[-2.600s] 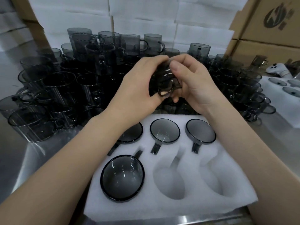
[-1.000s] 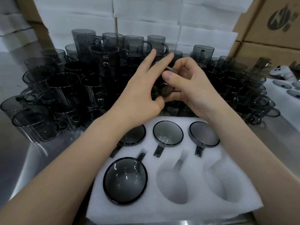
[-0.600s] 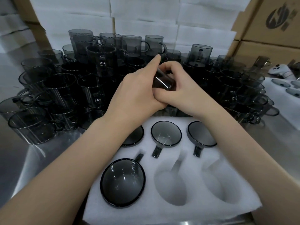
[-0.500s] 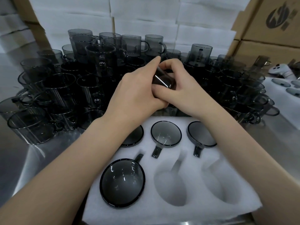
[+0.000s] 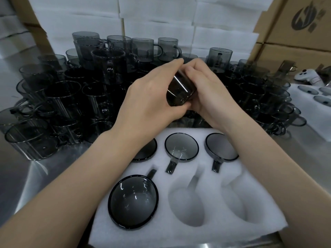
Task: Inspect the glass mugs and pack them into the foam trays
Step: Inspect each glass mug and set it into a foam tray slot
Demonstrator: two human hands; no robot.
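Observation:
A smoky grey glass mug (image 5: 180, 91) lies tilted between my two hands above the far edge of the white foam tray (image 5: 211, 235). My left hand (image 5: 150, 102) wraps its left side and my right hand (image 5: 209, 97) cups its right side; the mug's handle is hidden. The tray holds several mugs: three in the back row, such as the middle one (image 5: 181, 147), and one at the front left (image 5: 133, 201). Two front pockets (image 5: 188, 204) stand open.
A dense crowd of loose grey mugs (image 5: 75, 97) covers the steel table (image 5: 26, 176) behind the tray. Stacked white foam sheets (image 5: 157, 17) and cardboard boxes (image 5: 297, 33) line the back. A second foam tray (image 5: 315, 108) and a white controller (image 5: 308, 76) lie at the right.
Over the last seconds both hands have turned the mug between them. Its base now shows toward me, and my hands have closed more fully round it.

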